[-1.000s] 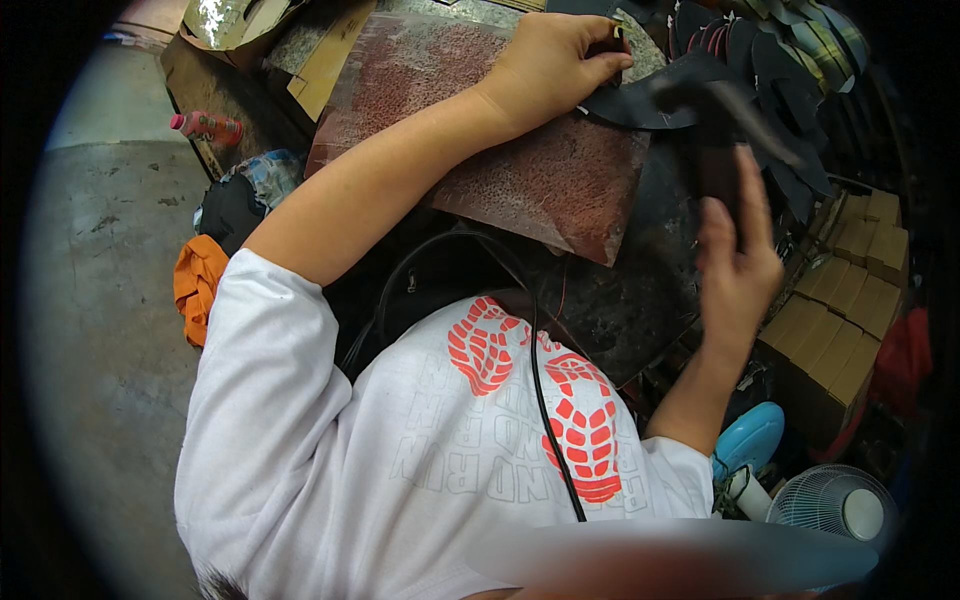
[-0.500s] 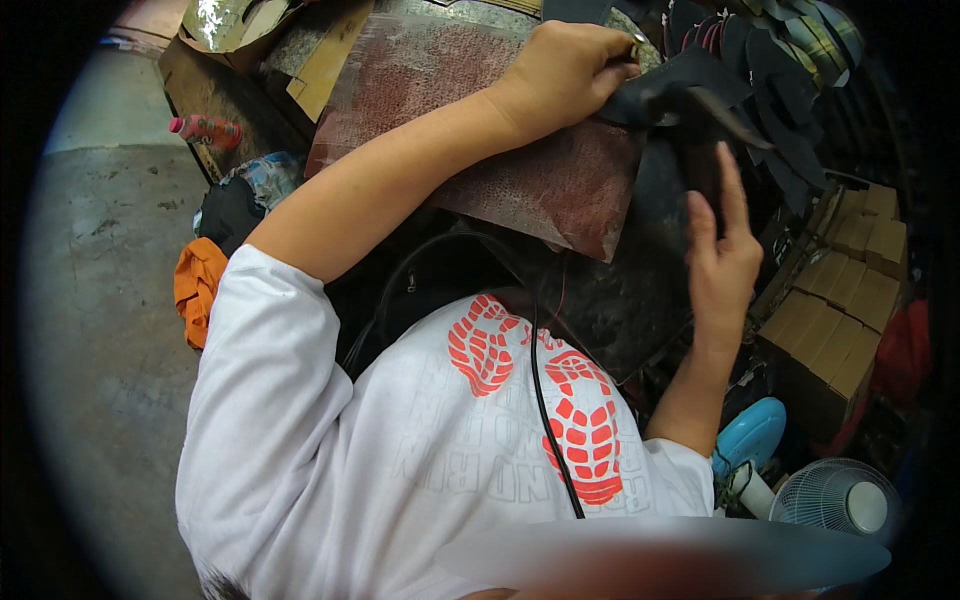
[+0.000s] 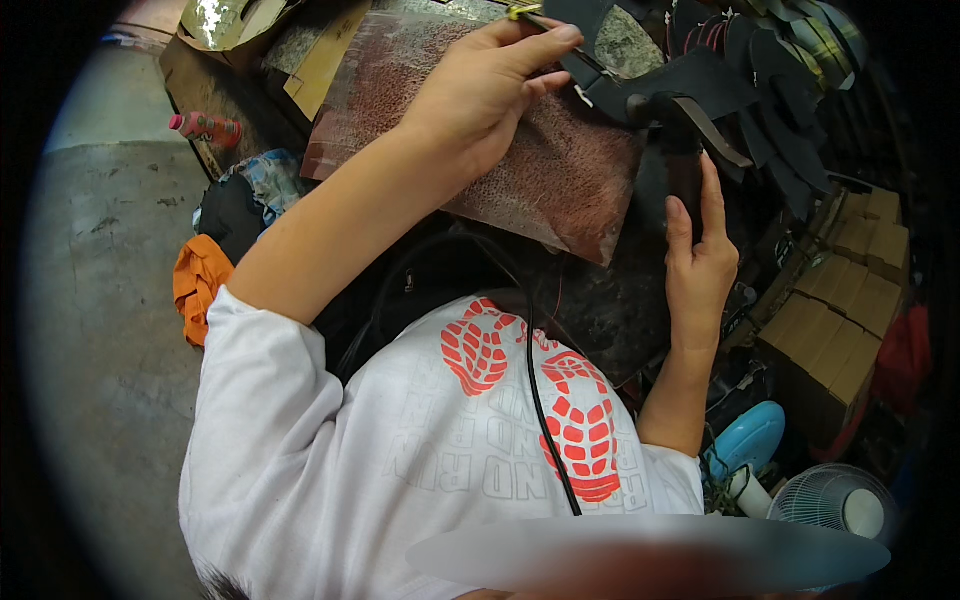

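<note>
My left hand [image 3: 475, 95] is above the reddish-brown board, thumb and fingers pinching a thin dark rod with a yellow end [image 3: 522, 13]. Whether it is a tool cannot be told. Beside the fingertips lies a black cut piece [image 3: 700, 82] of sheet material, with a small white mark near its left edge. My right hand [image 3: 700, 265] holds the dark handle of a hammer [image 3: 684, 165], index finger stretched along it. The hammer's long curved head [image 3: 715, 130] is over the black piece's lower edge. The worn, textured board [image 3: 560, 190] lies beneath.
Several black cut pieces [image 3: 775, 90] are heaped at the far right. Stacked cardboard boxes [image 3: 835, 310], a blue round object [image 3: 752, 438] and a fan [image 3: 835, 505] stand right. At left are a pink-capped bottle [image 3: 208, 130] and an orange cloth [image 3: 200, 285]. A black cable [image 3: 535, 350] crosses my shirt.
My left hand has moved left and turned, bringing the thin rod away from the black piece. My right hand and the hammer have shifted slightly left.
</note>
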{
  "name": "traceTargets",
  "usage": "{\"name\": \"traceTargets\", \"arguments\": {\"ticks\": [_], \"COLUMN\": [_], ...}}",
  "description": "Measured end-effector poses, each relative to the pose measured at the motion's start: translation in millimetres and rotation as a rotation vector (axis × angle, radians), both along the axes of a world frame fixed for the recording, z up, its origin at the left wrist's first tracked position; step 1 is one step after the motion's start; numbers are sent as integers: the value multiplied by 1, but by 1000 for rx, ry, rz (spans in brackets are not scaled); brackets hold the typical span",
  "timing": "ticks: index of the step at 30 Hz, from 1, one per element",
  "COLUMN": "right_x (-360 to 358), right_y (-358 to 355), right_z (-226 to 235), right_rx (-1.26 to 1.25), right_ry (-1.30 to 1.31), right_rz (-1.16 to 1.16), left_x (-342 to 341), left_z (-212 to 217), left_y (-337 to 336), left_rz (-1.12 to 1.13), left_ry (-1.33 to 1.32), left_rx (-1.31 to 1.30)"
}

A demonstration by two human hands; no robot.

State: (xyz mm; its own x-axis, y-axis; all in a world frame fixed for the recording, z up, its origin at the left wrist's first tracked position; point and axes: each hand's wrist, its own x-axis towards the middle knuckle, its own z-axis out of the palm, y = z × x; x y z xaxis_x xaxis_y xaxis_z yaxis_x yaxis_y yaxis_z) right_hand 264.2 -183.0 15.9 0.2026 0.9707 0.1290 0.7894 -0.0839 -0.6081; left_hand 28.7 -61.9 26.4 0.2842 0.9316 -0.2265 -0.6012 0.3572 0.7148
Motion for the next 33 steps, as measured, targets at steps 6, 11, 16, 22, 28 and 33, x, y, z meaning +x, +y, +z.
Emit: {"name": "traceTargets", "arguments": {"ticks": [6,11,16,22,28,33], "right_x": [-2,1,2,-3,-7,-6], "right_y": [-1,-16,-24,-9,-9,-13], "right_z": [-5,7,20,8,12,31], "right_rx": [44,211,339,102,9,76], "right_ry": [147,212,306,73,129,264], "right_rz": [-3,5,60,40,14,44], "left_x": [18,15,9,29,22,8], "left_z": [-12,-13,-18,-31,-22,-13], "left_y": [41,70,94,111,115,115], "left_rz": [-221,-251,-336,-234,-205,-320], "left_ry": [451,99,393,868,1080,1100], "left_rx": [364,385,464,790,904,918]}}
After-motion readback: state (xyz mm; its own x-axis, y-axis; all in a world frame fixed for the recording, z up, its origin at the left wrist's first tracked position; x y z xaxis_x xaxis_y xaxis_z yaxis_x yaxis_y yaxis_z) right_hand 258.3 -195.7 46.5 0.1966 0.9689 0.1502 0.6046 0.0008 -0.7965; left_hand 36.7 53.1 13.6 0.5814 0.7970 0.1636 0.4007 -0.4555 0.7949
